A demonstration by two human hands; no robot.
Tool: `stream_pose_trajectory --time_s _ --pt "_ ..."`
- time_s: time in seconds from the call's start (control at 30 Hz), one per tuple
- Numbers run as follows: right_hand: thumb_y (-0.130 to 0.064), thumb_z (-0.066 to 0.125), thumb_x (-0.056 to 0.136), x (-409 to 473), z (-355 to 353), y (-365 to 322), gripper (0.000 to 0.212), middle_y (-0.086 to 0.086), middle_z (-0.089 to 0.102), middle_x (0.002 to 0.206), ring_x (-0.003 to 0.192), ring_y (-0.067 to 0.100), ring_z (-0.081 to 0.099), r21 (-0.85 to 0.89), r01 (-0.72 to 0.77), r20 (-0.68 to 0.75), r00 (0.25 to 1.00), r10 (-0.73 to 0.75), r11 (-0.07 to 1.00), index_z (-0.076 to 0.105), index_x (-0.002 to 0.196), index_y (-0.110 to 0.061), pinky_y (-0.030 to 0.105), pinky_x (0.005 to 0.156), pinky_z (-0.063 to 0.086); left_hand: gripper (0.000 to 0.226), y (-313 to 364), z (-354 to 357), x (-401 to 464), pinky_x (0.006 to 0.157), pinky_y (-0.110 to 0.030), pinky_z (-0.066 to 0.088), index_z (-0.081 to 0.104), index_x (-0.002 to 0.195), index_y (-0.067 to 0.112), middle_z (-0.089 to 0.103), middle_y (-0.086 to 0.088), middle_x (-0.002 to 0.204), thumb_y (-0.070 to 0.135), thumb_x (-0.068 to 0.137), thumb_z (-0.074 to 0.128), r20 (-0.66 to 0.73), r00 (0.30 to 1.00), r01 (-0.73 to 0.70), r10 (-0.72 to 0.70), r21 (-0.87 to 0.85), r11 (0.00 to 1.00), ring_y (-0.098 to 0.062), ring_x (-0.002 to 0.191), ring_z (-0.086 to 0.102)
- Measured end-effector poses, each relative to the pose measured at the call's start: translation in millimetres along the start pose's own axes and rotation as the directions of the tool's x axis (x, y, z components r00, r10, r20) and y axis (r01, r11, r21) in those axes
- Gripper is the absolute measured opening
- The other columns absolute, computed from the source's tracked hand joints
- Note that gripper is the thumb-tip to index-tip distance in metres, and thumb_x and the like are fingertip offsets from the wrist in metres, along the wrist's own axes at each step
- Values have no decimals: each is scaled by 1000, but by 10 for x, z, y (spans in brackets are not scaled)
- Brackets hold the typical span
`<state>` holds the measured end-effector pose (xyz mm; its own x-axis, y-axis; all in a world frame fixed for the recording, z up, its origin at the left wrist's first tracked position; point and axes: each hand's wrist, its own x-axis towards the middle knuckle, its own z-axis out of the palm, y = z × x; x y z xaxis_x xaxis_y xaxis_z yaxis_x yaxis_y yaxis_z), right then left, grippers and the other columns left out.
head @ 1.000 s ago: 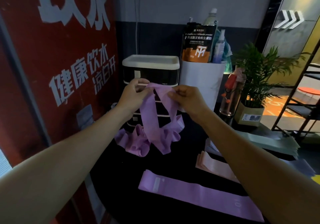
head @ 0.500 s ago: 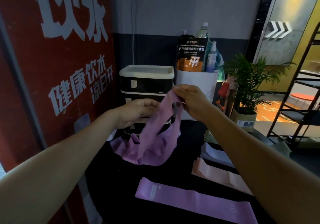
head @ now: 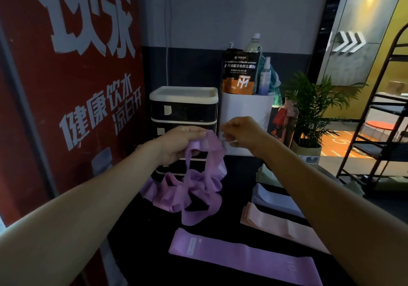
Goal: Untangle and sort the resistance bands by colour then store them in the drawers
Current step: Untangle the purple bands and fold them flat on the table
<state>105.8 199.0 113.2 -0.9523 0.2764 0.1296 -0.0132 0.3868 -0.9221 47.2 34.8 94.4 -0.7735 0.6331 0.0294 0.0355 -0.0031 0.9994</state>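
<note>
Your tangled purple bands (head: 189,188) hang in front of the drawers (head: 184,111), lower folds on the black table (head: 154,252). Your left hand (head: 178,144) grips their top loop; your right hand (head: 240,133) is just beside it, fingers loosely curled, holding nothing clear. Pull hard and the knot may tighten, or trailing folds may drag across the flat purple band (head: 242,257) and pink bands (head: 280,226).

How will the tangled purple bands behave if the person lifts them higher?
The tangled purple bands look floppy: they droop in soft folds below the left hand. They are probably light, since a few fingers hold them. The loops will likely stay knotted and rise together.
</note>
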Motion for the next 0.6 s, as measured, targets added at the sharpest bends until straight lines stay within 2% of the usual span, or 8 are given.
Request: stream_pose_trajectory --time_s 0.07,0.17,0.23,0.3,0.4,0.47,0.53,0.6 --pt "-29 52 95 -54 -16 0 27 7 59 72 66 15 54 -14 -142 28 989 142 990 60 83 -6 25 65 46 19 9 0 -4 45 -13 47 65 89 14 67 6 59 9 96 48 -23 1000 -10 10 -9 1000 -1 47 57" --pt "-36 50 95 -94 -8 -7 34 10 63 81 76 20 59 29 -204 96 975 200 979 62 85 -6 32 81 51 21 22 19 -9 45 -14 47 65 92 16 67 5 60 7 96 46 -29 999 -18 17 -32 999 -3 47 58" --pt "-31 52 95 -114 10 -48 27 10 62 84 78 20 59 99 -188 110 978 177 977 61 87 -7 32 81 52 24 26 37 -9 58 -17 52 66 101 19 71 3 77 8 96 45 26 999 -22 22 -11 1000 -5 64 64" --pt "-21 55 93 -133 16 -102 15 9 60 83 73 16 57 88 -145 84 987 137 986 60 86 -8 26 70 51 27 28 48 0 72 -22 52 65 107 23 69 -2 95 9 96 45 55 998 -22 21 14 1000 -12 83 63" --pt "-12 61 88 -115 -7 -127 13 8 58 81 71 15 55 3 -88 18 996 87 996 61 75 -11 26 71 49 25 32 59 7 78 -24 50 64 106 27 66 1 99 11 96 47 35 999 -33 30 102 994 -12 90 60" --pt "-8 65 85 -96 -45 -137 13 7 58 80 74 16 55 -45 -55 -26 998 53 998 62 73 -13 29 75 50 19 37 55 18 89 -29 45 62 106 27 65 3 104 16 94 52 -4 999 -42 44 204 978 -11 100 58" --pt "-8 67 83 -85 -78 -152 15 4 57 78 76 15 55 -81 -19 -50 999 15 996 62 70 -14 28 74 50 17 42 37 34 89 -27 43 61 107 26 61 6 107 19 92 57 -67 992 -82 104 280 957 -10 106 55" --pt "-7 68 82 -86 -104 -164 18 3 57 75 74 13 54 -83 27 -51 998 -31 996 62 68 -15 25 69 50 21 64 31 53 86 -23 44 59 110 24 59 6 108 19 90 61 -84 979 -145 184 341 929 -8 105 54"
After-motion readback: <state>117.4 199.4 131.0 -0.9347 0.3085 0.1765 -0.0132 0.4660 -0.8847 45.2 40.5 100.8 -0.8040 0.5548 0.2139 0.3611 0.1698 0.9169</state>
